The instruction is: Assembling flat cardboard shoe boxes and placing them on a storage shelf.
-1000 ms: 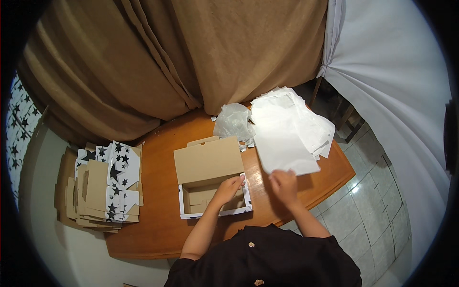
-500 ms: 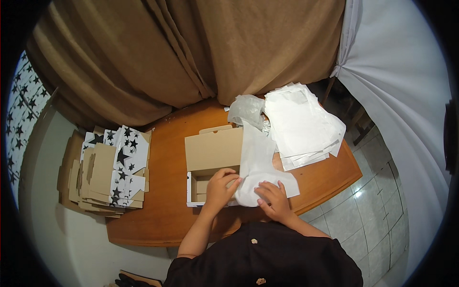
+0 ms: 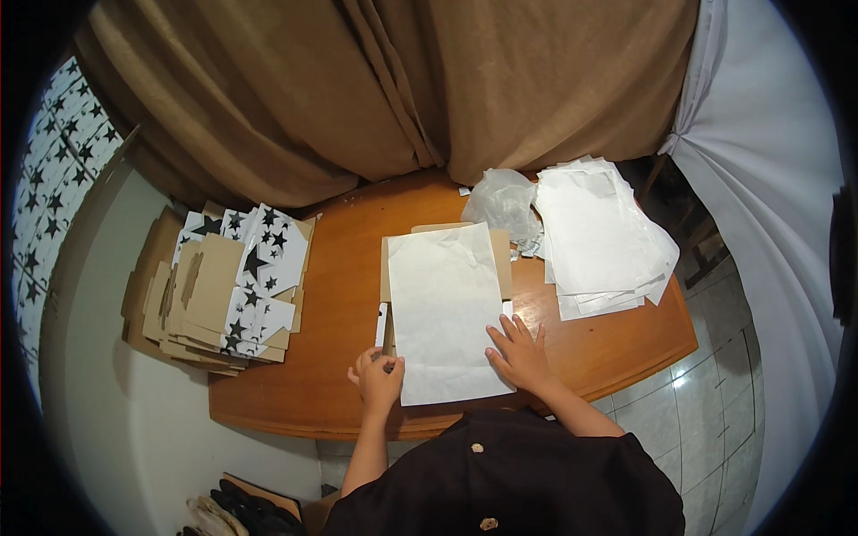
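Across the open box (image 3: 382, 323) on the wooden table (image 3: 340, 384), a single sheet of white paper (image 3: 445, 308) lies lengthwise, from the brown lid at the far side down past the box's near side. Strips of the lid show to the left and right of the sheet, and a bit of the box's white side wall shows at each edge.

The right hand (image 3: 521, 359) is spread, its fingers apart and pointing far and left, at the right edge of the sheet near the box's right wall. At the near left of the sheet is the left hand (image 3: 379, 380), its fingers bent and its thumb just beside the paper's left edge; whether it pinches that edge, I cannot tell.

To the far right on the table lies an untidy pile of white sheets (image 3: 603, 241), with a crumpled clear plastic bag (image 3: 502, 198) just left of it. On the left stands a stack of flattened cardboard (image 3: 210, 286), some pieces brown, others white with black stars. A brown curtain (image 3: 554, 89) hangs behind the table's far edge, and a white curtain (image 3: 769, 179) hangs on the right, above grey floor tiles (image 3: 652, 433).
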A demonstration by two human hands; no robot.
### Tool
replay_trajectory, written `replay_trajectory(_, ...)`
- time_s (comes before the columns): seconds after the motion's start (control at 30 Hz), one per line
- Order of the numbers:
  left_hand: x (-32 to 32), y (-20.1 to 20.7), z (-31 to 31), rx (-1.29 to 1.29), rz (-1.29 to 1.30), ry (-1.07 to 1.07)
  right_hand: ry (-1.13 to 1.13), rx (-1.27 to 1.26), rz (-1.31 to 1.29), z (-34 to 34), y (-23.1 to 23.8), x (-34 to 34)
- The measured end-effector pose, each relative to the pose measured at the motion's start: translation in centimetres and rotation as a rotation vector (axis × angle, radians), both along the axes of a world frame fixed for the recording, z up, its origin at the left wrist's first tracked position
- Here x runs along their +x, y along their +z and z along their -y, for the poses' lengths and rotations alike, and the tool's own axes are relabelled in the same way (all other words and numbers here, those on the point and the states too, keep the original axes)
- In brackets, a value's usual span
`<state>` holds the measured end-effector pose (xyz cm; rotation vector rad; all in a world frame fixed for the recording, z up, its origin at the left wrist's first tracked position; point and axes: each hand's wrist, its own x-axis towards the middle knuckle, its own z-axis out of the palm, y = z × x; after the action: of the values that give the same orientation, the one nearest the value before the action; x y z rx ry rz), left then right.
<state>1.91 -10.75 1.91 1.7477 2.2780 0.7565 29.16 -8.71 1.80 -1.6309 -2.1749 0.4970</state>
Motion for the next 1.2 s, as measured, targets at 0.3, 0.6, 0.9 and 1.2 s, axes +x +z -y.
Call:
replay_trajectory(0.3,1.6,3.1,-5.2,0.069,-0.040,-0.554,0.034,-0.043,-0.032,1.2,0.9,-1.0)
replay_trajectory(0.6,5.2,-1.3,-9.3,-0.163,-0.436,-0.942,-0.400,0.334,-0.080,-12.2,-4.5,4.3)
replay_trajectory(0.9,4.9,-2.6,-8.8,-0.265,-0.441,-0.961,-0.465,0.302,0.113,-19.3,-8.8,6.6)
replay_trajectory(1.2,5.5,-3.4,-10.7,-0.708,-0.418,-1.094,-0.421,0.410,0.168,-18.7,-9.2,6.5)
